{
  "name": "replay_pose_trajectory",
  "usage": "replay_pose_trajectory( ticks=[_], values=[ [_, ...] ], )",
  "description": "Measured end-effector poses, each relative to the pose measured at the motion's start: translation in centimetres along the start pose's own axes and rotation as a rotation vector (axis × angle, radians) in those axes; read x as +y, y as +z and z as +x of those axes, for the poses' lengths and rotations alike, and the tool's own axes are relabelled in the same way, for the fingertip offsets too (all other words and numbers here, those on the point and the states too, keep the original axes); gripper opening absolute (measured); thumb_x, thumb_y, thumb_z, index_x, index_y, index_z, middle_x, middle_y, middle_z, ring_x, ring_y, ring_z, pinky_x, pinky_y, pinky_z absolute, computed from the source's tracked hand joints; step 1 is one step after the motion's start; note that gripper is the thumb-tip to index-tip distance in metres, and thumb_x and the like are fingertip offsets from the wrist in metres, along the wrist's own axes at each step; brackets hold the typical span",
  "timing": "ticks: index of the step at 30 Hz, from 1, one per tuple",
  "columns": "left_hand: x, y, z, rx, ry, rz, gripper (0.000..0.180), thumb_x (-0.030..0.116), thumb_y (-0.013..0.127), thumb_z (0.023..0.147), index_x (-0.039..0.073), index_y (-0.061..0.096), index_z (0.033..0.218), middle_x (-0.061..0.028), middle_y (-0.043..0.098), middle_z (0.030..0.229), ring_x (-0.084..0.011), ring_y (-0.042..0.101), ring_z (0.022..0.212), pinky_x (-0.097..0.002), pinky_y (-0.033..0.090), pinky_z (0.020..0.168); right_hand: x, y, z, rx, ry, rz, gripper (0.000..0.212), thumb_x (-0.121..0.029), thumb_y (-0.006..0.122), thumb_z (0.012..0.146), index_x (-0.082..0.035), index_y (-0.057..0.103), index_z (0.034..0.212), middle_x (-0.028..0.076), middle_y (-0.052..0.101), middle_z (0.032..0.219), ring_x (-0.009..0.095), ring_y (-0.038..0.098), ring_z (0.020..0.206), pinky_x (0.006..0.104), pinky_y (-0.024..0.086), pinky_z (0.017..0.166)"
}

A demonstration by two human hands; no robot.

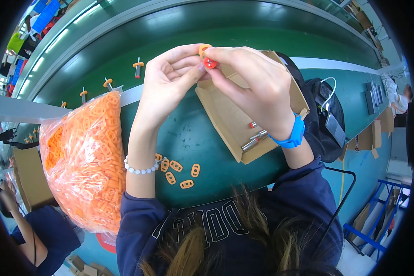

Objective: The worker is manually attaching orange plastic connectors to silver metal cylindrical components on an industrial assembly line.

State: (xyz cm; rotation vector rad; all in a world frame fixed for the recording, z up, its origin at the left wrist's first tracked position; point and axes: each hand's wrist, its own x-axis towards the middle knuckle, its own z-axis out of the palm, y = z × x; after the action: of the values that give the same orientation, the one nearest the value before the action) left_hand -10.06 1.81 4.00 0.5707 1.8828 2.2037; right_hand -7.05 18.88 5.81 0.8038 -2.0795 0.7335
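Note:
Both my hands meet over the far side of the bench. My left hand [170, 76], fingers curled and closed, grips a small orange plastic tab with an oval hole [204, 48]. Beside it, my right hand [257, 76] pinches a red-ended metal cylinder [209, 63] between thumb and forefinger. The two parts touch or nearly touch; the cylinder's body is hidden by my fingers. Below my right hand, an open cardboard box [225, 124] holds several loose metal cylinders [250, 144], some with red ends. Several loose orange tabs [175, 165] lie near my left forearm.
A large clear bag of orange tabs [89, 161] stands at the left. Cylinders fitted with orange tabs [138, 67] stand on the green conveyor [170, 39] beyond. A black backpack [324, 108] lies right of the box. Another person [41, 234] sits at lower left.

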Motion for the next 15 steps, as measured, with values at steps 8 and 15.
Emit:
replay_pose_trajectory(
  ticks=[8, 15],
  values=[
    [0.3, -0.4, -0.3, -0.007, 0.0, 0.008, 0.031, -0.001, 0.061, 0.086, -0.006, 0.058, 0.117, -0.0098, 0.068, 0.095, -0.0132, 0.066, 0.087, -0.025, 0.054, 0.081, -0.3, 0.0, 0.0, -0.022, 0.034, 0.011, 0.024, -0.001, 0.075, 0.071, -0.004, 0.068, 0.095, 0.007, 0.071, 0.089, 0.021, 0.069, 0.079, 0.027, 0.055, 0.068],
    [-2.8, -2.2, 1.4, -0.026, -0.101, 0.17, 0.03, 0.002, 0.06, 0.087, -0.004, 0.058, 0.117, -0.0118, 0.07, 0.092, -0.0159, 0.068, 0.086, -0.0263, 0.054, 0.078, 2.3, -0.7, -0.5, -0.354, 0.221, 0.044, 0.036, -0.009, 0.073, 0.075, -0.003, 0.062, 0.109, 0.016, 0.067, 0.099, 0.028, 0.067, 0.085, 0.0296, 0.055, 0.073]
  ],
)
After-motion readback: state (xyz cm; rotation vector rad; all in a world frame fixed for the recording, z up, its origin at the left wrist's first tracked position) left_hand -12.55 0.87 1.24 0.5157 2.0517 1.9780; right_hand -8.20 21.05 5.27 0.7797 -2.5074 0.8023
